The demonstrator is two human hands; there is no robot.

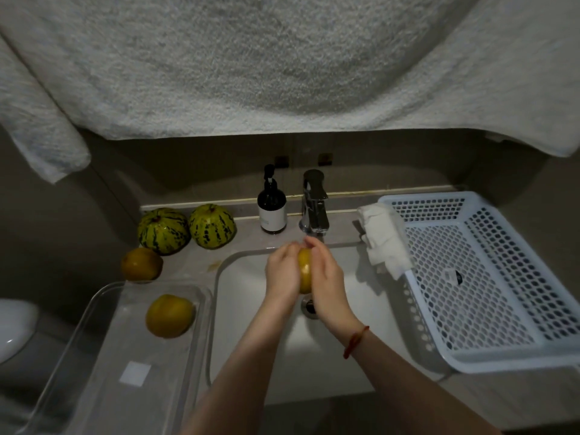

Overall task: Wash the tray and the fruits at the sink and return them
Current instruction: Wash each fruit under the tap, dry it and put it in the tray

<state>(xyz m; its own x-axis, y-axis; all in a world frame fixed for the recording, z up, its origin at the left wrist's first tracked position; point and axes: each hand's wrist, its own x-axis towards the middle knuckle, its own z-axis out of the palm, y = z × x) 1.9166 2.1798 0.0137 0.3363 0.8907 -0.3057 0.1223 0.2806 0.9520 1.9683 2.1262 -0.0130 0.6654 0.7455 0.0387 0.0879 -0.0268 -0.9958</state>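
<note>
Over the white sink point(251, 340), under the chrome faucet point(314, 204), both my hands clasp a yellow-orange fruit point(304, 271). My left hand point(282, 271) wraps its left side and my right hand point(328, 277) wraps its right side. The clear plastic tray point(103, 356) lies on the counter left of the sink, with one orange fruit point(169, 315) in its far end. Another orange fruit point(142, 264) sits on the counter behind the tray. Two green-striped melons point(163, 230) point(212, 226) stand at the back left.
A dark soap pump bottle point(271, 208) stands left of the faucet. A white perforated basket point(489, 277) fills the counter on the right, with a crumpled white cloth point(384, 237) over its near-left edge. Grey towels point(282, 58) hang overhead. A toilet edge point(12, 328) shows far left.
</note>
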